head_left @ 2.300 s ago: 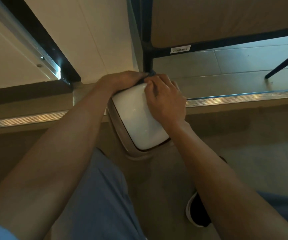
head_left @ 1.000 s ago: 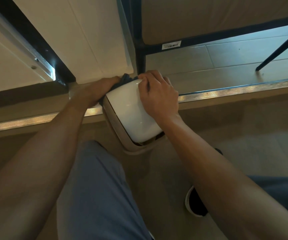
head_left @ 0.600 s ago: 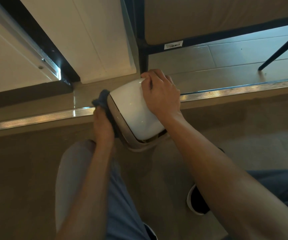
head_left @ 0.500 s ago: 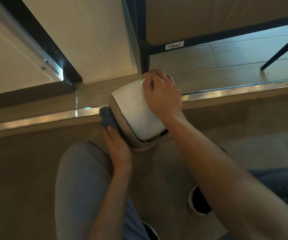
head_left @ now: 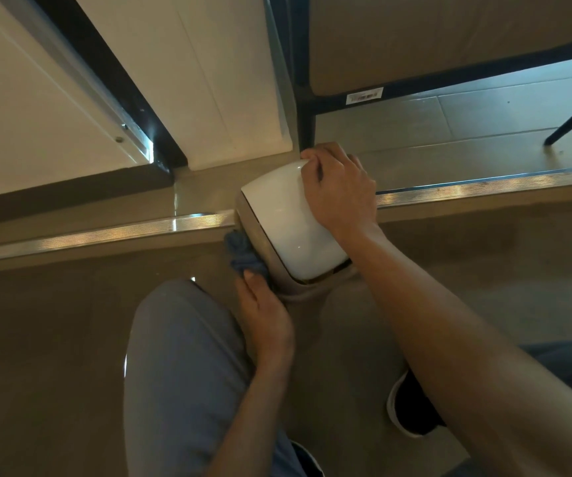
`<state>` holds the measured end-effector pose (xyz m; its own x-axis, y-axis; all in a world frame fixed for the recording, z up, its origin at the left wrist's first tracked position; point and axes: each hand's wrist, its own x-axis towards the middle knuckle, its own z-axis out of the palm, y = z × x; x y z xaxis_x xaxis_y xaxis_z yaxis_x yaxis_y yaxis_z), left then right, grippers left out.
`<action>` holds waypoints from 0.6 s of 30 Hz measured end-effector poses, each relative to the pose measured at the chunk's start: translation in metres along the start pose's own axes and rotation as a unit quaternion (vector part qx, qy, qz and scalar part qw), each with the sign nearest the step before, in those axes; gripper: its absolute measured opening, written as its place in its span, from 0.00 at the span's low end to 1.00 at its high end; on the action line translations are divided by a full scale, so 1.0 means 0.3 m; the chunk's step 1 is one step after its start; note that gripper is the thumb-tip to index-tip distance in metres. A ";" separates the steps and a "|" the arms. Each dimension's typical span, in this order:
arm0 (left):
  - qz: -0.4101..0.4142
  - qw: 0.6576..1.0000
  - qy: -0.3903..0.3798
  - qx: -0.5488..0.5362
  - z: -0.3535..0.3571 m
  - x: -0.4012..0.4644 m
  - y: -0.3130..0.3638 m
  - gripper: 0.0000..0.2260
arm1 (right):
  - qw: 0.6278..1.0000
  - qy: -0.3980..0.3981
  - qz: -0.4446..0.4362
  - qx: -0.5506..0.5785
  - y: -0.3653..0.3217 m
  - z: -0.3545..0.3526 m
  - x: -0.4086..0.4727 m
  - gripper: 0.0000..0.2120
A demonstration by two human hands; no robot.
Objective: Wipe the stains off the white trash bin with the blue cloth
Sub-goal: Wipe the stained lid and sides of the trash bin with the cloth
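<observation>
Two hands — left hand (head_left: 266,316), right hand (head_left: 341,189) — one bin (head_left: 289,223), one cloth (head_left: 243,256)

An indoor room, likely a home: tiled floor (head_left: 484,132), a metal threshold strip (head_left: 105,235), a white sliding door (head_left: 191,80), and black furniture legs (head_left: 307,129).

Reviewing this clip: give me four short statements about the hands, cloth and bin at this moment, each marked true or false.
1. The right hand rests on the glossy white trash bin. True.
2. The crumpled blue cloth lies on top of the bin's lid. False: it is pressed against the bin's left side.
3. The left hand holds the cloth. True.
4. The bin stands on a table. False: it sits on the floor beside a metal threshold strip.
</observation>
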<state>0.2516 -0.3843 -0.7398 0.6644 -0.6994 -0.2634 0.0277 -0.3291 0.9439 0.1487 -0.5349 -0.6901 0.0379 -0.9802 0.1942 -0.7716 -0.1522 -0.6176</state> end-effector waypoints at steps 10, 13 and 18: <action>-0.002 0.999 -0.009 0.043 0.028 0.216 0.074 0.20 | 1.000 -0.003 0.007 -0.009 -0.010 0.003 0.006 0.17; 0.001 0.999 0.002 0.036 -0.003 -0.020 0.001 0.21 | 1.000 0.002 0.008 -0.010 -0.009 0.005 0.002 0.17; -0.017 1.000 -0.011 0.015 0.005 -0.030 0.043 0.18 | 1.000 0.001 0.002 -0.012 -0.005 0.006 0.000 0.17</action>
<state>0.2448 -0.3832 -0.7255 0.6474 -0.7007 -0.2999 0.0271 -0.3720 0.9278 0.1510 -0.5350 -0.6905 0.0329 -0.9805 0.1937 -0.7868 -0.1449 -0.6000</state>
